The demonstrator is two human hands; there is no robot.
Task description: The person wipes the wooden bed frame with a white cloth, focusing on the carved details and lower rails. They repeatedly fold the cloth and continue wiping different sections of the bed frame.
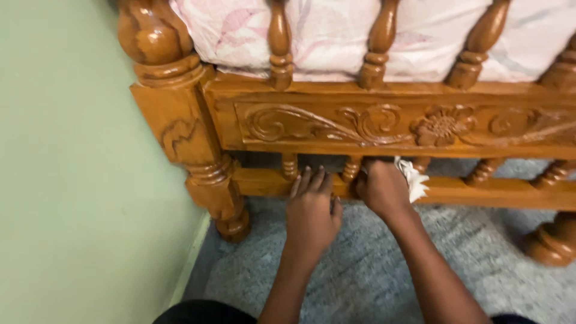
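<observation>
White cloth, bunched in the closed right hand, pressed against a small spindle above the lower rail of the wooden bed frame. Left hand flat, fingers open, on the rail. Cloth judged soft, light; best gripped wadded.

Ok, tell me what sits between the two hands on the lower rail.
In the head view, one short turned spindle stands between the left hand and right hand.
</observation>
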